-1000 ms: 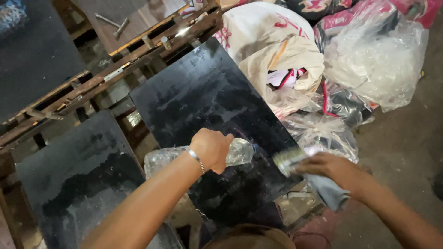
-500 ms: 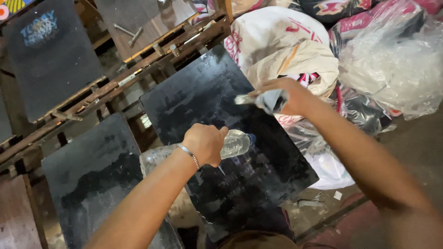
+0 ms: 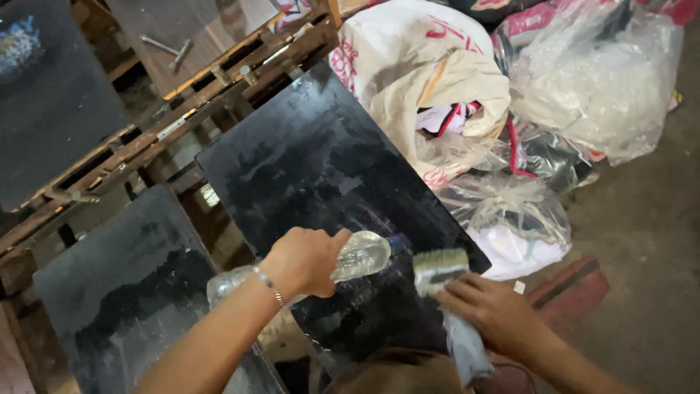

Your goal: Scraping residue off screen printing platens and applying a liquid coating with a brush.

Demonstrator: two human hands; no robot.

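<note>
Two hands are at work over the black slab (image 3: 313,182) that leans on the wooden pallet (image 3: 146,138): your left hand (image 3: 306,259) is wrapped tight round a clear plastic bottle (image 3: 350,259), tipped so its neck points across the wet lower part of the slab near its right edge. Your right hand (image 3: 492,314) is closed on the grey handle of a brush (image 3: 441,266), whose pale bristles press on the slab at that same edge, just beside the bottle's mouth. Past the slab's right edge, tied plastic bags (image 3: 583,80) and a pale sack (image 3: 415,66) sit on the concrete floor (image 3: 649,255).
</note>
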